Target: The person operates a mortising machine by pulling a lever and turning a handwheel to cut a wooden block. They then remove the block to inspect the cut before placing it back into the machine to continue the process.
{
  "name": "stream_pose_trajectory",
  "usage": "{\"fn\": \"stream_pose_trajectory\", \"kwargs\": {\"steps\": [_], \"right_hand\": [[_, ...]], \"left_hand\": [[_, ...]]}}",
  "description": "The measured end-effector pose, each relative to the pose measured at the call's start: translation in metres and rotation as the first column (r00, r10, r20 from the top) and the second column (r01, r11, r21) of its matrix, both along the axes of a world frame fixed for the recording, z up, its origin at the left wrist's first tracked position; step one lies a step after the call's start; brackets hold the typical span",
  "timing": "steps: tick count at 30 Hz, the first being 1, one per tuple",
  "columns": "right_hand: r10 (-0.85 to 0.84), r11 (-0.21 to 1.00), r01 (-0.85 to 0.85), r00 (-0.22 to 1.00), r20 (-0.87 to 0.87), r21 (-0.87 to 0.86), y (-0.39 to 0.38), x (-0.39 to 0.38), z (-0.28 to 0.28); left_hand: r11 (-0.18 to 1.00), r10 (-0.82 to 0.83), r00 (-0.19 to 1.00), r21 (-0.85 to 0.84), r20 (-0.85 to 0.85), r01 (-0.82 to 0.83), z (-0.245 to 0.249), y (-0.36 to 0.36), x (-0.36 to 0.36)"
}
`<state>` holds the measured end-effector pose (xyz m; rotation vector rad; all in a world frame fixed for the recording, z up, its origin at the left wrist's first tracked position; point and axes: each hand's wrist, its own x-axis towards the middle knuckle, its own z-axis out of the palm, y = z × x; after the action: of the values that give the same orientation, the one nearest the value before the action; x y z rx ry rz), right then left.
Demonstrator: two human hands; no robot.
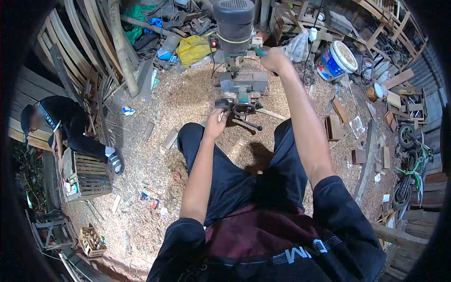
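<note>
wood shavings (164, 101) cover the ground around a machine (243, 81), which stands straight ahead. the right hand (276, 61) is wrapped around its green lever (259, 51), beside the dark motor (234, 26). the left hand (215, 124) is at a dark block (224, 103), just left of the handwheel (244, 109); whether it pinches anything, i cannot tell. another person (70, 120) bends over a slatted crate (91, 176).

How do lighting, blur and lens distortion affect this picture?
Head view: strong wide-angle distortion, with black closing off the corners; head view: sawdust brightly lit, but a dark shadow lies between the knees; head view: dark trousers lose detail at the lap; head view: right hand looks slightly soft, cause unclear.
</note>
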<state>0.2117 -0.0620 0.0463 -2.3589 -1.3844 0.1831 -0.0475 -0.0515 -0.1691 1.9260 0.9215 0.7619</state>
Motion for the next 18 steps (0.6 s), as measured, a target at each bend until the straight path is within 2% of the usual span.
{"fn": "stream_pose_trajectory", "kwargs": {"steps": [1, 4, 5, 8, 9, 12, 13, 16, 17, 18], "right_hand": [[0.001, 1.0, -0.001, 1.0, -0.009, -0.027, -0.004, -0.001, -0.002], [-0.01, 0.989, -0.02, 0.979, -0.205, -0.145, -0.013, -0.005, 0.005], [-0.02, 0.999, 0.017, 0.996, -0.082, -0.028, -0.017, -0.012, 0.005], [-0.028, 0.998, 0.024, 0.996, -0.084, -0.052, -0.014, -0.008, -0.012], [-0.035, 0.999, 0.031, 0.995, -0.096, -0.044, -0.014, -0.006, -0.011], [-0.092, 0.994, 0.086, 0.992, -0.086, -0.071, -0.008, -0.004, -0.005], [-0.115, 0.986, 0.064, 0.934, -0.338, -0.157, 0.002, 0.004, -0.005], [0.145, 0.97, -0.113, 0.979, -0.141, 0.215, 0.005, 0.01, 0.009], [0.14, 0.976, -0.09, 0.957, -0.253, 0.2, 0.001, 0.012, 0.023], [0.252, 0.923, -0.148, 0.929, -0.269, 0.355, 0.003, 0.013, 0.029]], "left_hand": [[1.0, -0.004, 1.0, -0.025, 0.025, 0.005, -0.001, 0.0, 0.001], [1.0, -0.008, 0.998, 0.022, 0.066, 0.007, -0.011, 0.006, -0.002], [0.998, 0.023, 0.998, 0.051, 0.054, -0.026, -0.014, 0.01, -0.002], [0.997, 0.055, 0.995, -0.063, 0.088, -0.049, 0.005, 0.007, -0.002], [0.999, 0.038, 0.992, -0.006, 0.119, -0.037, 0.009, 0.007, -0.002], [0.997, 0.074, 0.99, -0.039, 0.123, -0.07, -0.008, 0.012, 0.002], [0.996, 0.084, 0.992, -0.023, 0.099, -0.082, -0.006, 0.016, 0.006], [0.995, 0.101, 0.995, 0.001, -0.01, -0.101, -0.015, 0.013, 0.011], [0.996, 0.087, 0.996, -0.014, 0.002, -0.087, -0.031, 0.017, 0.015], [0.998, 0.069, 0.998, -0.011, -0.002, -0.069, -0.032, 0.016, 0.017]]}}
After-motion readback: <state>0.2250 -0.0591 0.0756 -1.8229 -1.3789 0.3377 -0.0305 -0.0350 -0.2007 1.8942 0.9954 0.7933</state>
